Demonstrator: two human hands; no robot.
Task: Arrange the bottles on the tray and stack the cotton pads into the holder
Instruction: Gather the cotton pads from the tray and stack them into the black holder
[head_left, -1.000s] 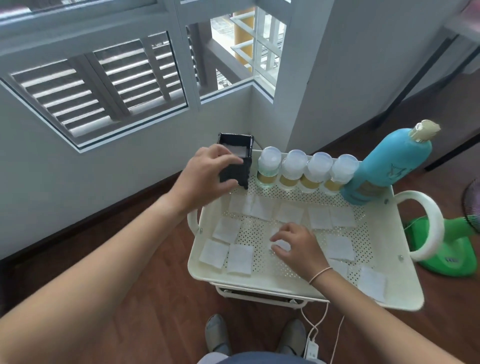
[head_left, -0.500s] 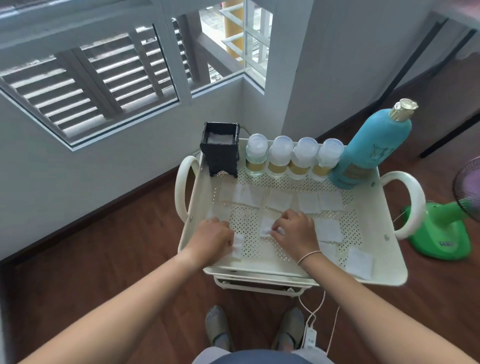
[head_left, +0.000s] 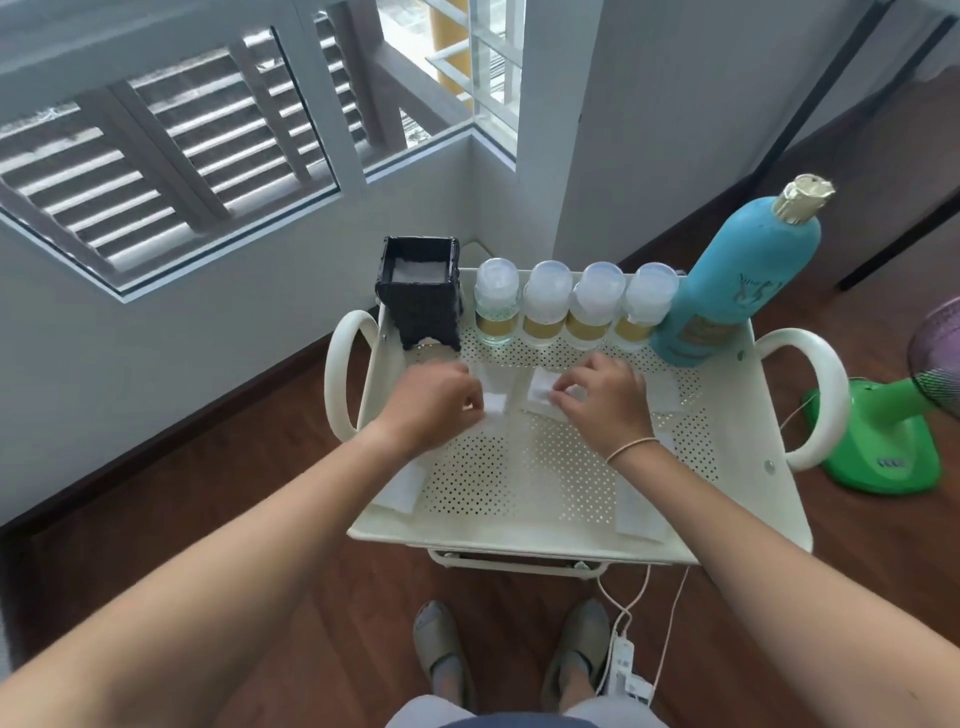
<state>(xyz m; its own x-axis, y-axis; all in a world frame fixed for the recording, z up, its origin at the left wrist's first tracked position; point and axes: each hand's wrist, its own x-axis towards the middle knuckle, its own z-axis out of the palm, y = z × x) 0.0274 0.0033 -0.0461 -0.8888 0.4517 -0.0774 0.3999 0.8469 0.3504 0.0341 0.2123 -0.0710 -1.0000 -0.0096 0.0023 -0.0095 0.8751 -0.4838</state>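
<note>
A cream perforated tray (head_left: 519, 535) holds a black square pad holder (head_left: 420, 296) at the back left with white pads inside. Beside it stand several small clear bottles (head_left: 545, 312) in a row, then a tall teal bottle (head_left: 737, 280) at the back right. White cotton pads lie scattered on the tray. My left hand (head_left: 431, 410) pinches a cotton pad (head_left: 494, 402) near the tray's middle. My right hand (head_left: 602, 400) grips a small stack of pads (head_left: 540, 397). More pads lie at the front left (head_left: 400, 488) and front right (head_left: 641, 514).
The tray tops a cart with looped handles (head_left: 343, 379) on both sides. A green fan base (head_left: 883, 447) stands on the wood floor to the right. White cables (head_left: 623, 613) hang below the cart near my feet. Wall and louvred window are behind.
My left hand left the holder, dropped to the tray's front left, then moved up to the middle holding a pad. My right hand moved toward the back, gathering pads. Fewer loose pads show.
</note>
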